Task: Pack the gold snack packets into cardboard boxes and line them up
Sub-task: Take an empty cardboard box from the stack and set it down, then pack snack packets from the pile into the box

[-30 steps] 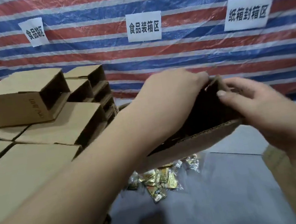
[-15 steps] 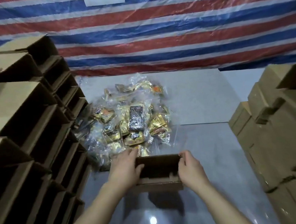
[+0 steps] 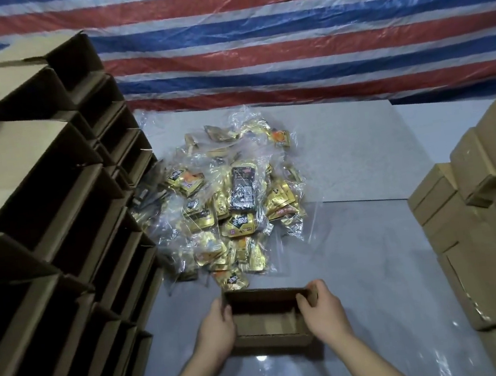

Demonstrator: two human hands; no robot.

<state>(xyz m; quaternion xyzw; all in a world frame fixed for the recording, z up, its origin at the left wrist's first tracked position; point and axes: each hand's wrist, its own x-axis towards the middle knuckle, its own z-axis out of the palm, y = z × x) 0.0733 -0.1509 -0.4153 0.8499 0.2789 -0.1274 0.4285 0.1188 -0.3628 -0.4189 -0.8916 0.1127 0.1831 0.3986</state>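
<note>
Right, striped red, white and blue tarp [image 3: 284, 41] is hanging across the far side, behind everything. Grey floor [image 3: 376, 265] is running from it toward the near edge, glare spots showing near the bottom. Tall stack of open empty boxes [image 3: 54, 213] is filling the left side, openings facing right. Stack of closed boxes [image 3: 481, 220] is sitting on the right, well apart from the hands. Heap of gold snack packets [image 3: 227, 209] is lying mid-floor in clear plastic wrap, left edge touching the empty stack, near edge just beyond the box being held. Open cardboard box [image 3: 268, 317] is sitting on the floor near centre, opening facing up, interior dark; can't tell whether any packets are inside. Left hand [image 3: 216, 327] is gripping the box's left end, thumb curling over the rim. Right hand [image 3: 322, 310] is gripping the right end, fingers curling over the wall.
</note>
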